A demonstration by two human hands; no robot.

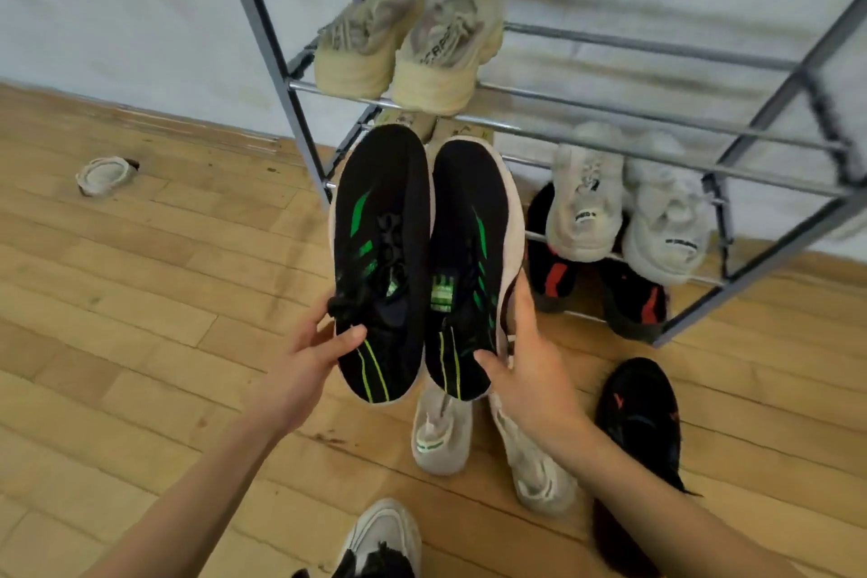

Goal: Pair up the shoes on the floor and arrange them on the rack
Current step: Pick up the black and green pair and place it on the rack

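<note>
**Both hands hold black-green pair up at the rack**

Left hand [312, 359] grips the heel end of the left shoe [382, 249]: thumb curled over the top by the collar, fingers wrapped under and mostly hidden. Right hand [530, 371] grips the right shoe [469, 258]: thumb on the heel top, fingers along the outer side of the pale sole. Both hands are closed round a shoe, one each.

The two shoes are black with green stripes. They are in the air, side by side and touching, toes pointing away toward the rack [255, 14], in front of its left part.

On the rack:
- beige pair [441, 56] on the upper shelf, at the left end, heels toward the camera
- white pair [584, 202] on the shelf below, further right
- black-red pair [551, 277] under the white pair; cannot tell if on a rail or on the floor [140, 296]

On the floor:
- two tan shoes [441, 436] just under the hands, near each other
- black shoe [638, 427] to their right
- white-black shoe [382, 540] at the bottom edge, partly cut off
- lone pale shoe [105, 176] far left near the wall, well apart from the rest
</note>
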